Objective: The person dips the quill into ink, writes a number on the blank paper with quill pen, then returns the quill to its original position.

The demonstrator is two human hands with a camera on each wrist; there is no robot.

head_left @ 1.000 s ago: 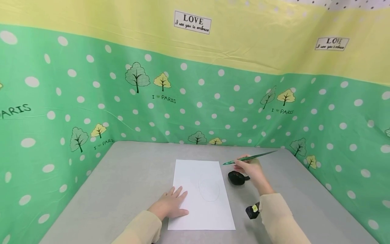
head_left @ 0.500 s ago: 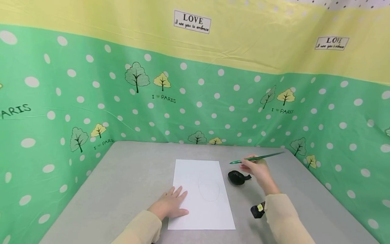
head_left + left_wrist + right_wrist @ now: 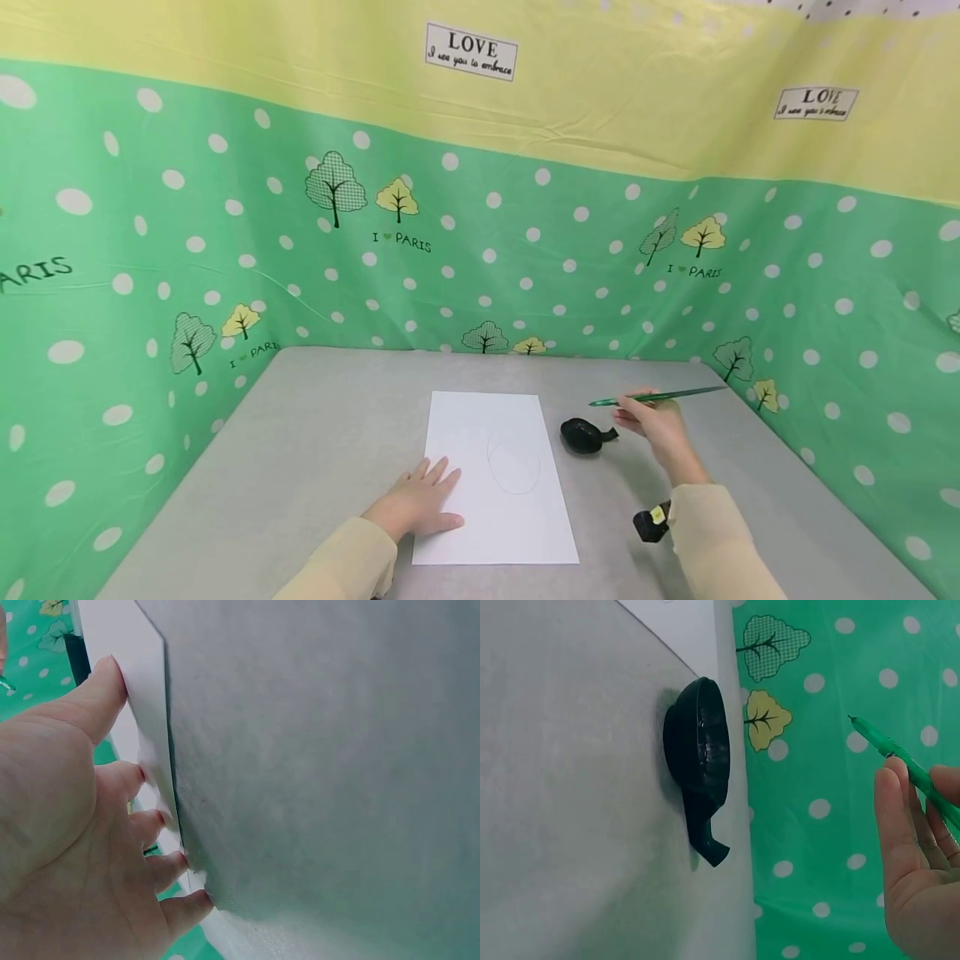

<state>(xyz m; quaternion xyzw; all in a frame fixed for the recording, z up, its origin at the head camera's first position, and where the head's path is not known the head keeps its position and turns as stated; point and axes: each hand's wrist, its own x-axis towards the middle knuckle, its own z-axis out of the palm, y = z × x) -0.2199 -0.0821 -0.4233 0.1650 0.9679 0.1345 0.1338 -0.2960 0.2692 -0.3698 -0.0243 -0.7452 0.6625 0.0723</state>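
On the grey table lies a white sheet of paper [image 3: 457, 425] with a thin, rounded pencil-like line [image 3: 514, 492] drawn on its right half. My left hand [image 3: 422, 500] rests flat on the sheet's left edge, fingers spread; the left wrist view shows its fingertips [image 3: 154, 817] along the paper's edge. My right hand [image 3: 652, 423] pinches a long green pen [image 3: 603, 402] between thumb and fingers, raised right of the sheet. In the right wrist view the fine tip of the pen [image 3: 881, 741] points away from the hand and touches nothing.
Between the paper and my right hand lies a rounded black object [image 3: 583, 437] with a short bent tail, shaped like a small pan from the side. A black device [image 3: 651, 525] with a yellow label sits at my right cuff. Green dotted cloth [image 3: 487, 258] surrounds the table [image 3: 315, 433].
My right hand has moved to the right with the pen, away from the paper and past the black object. The left hand and the paper have stayed put.
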